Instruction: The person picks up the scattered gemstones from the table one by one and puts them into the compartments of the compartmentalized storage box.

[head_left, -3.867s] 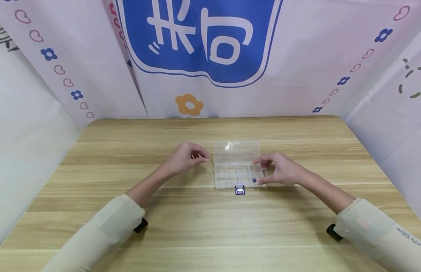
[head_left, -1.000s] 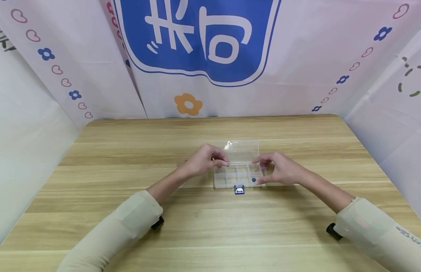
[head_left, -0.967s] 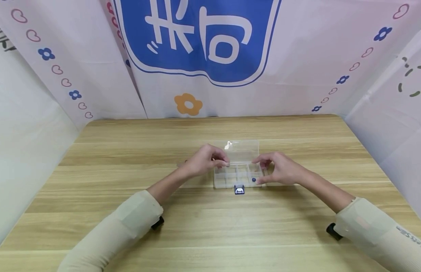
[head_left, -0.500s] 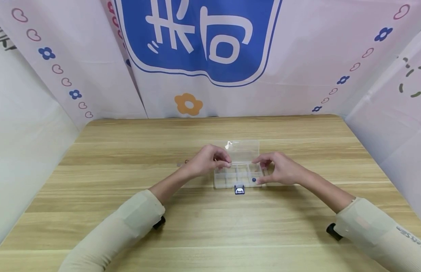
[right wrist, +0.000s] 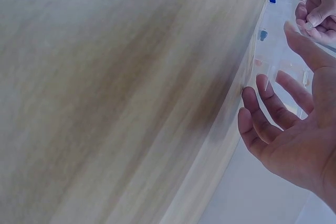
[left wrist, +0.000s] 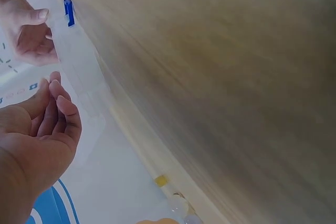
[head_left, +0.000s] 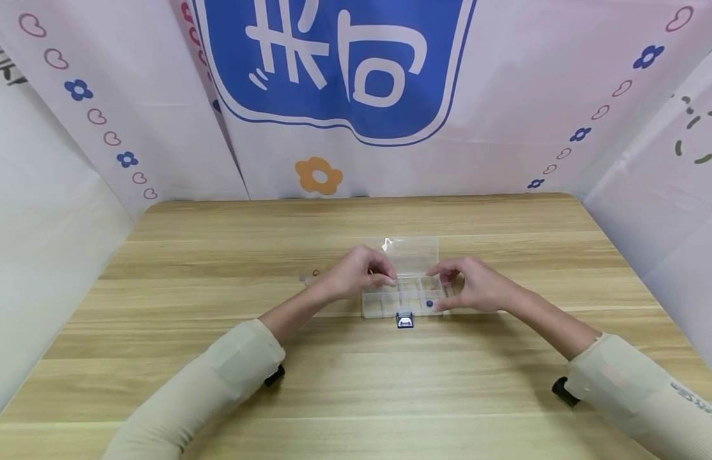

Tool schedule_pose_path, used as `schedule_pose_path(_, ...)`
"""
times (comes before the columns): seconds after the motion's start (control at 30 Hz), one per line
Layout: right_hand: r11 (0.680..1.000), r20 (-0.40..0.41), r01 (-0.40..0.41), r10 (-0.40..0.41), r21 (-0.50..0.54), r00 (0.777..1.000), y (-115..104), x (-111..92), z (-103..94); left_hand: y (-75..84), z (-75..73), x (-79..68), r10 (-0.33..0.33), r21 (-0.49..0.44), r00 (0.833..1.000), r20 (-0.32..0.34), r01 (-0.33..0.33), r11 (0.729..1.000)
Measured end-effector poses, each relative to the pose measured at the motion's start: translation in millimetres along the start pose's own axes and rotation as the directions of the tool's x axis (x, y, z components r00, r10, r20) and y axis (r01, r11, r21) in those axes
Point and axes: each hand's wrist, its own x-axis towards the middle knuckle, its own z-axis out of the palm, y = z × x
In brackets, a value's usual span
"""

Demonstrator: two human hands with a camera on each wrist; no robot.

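Note:
A clear plastic compartment box (head_left: pixel 372 308) lies on the table with its lid (head_left: pixel 416 252) raised at the back. Its latch (head_left: pixel 404 320) is blue. One small dark blue round piece (head_left: pixel 429 303) sits in the front right compartment. Above the rear left compartments, my left hand (head_left: pixel 362 273) pinches a tiny pale piece (right wrist: pixel 308 25), mostly covered by thumb and fingertips; its kind cannot be made out. My right hand (head_left: pixel 477 285) grips the box's right end, thumb at the front corner and curved fingers toward the back.
Beside my left forearm lie small loose pieces, among them a red ring (head_left: pixel 316 273) and a grey bit (head_left: pixel 302 278). A yellow piece (left wrist: pixel 161 180) and a clear disc (left wrist: pixel 178 203) show in the left wrist view. A printed cloth (head_left: pixel 505 96) hangs behind the table.
My left hand has moved right from beside the box to above its rear compartments, edging a little further right recently. The loose pieces became visible behind it. My right hand stays put.

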Motion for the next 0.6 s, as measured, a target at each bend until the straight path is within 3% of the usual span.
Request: schedule_pose_path(0.6,1.000,-0.002,0.012,-0.012,0.007,1.000,2,0,-0.3,2.3,10.9,8.2,0.089,0.032,0.993,0.082,-0.091,0.995)
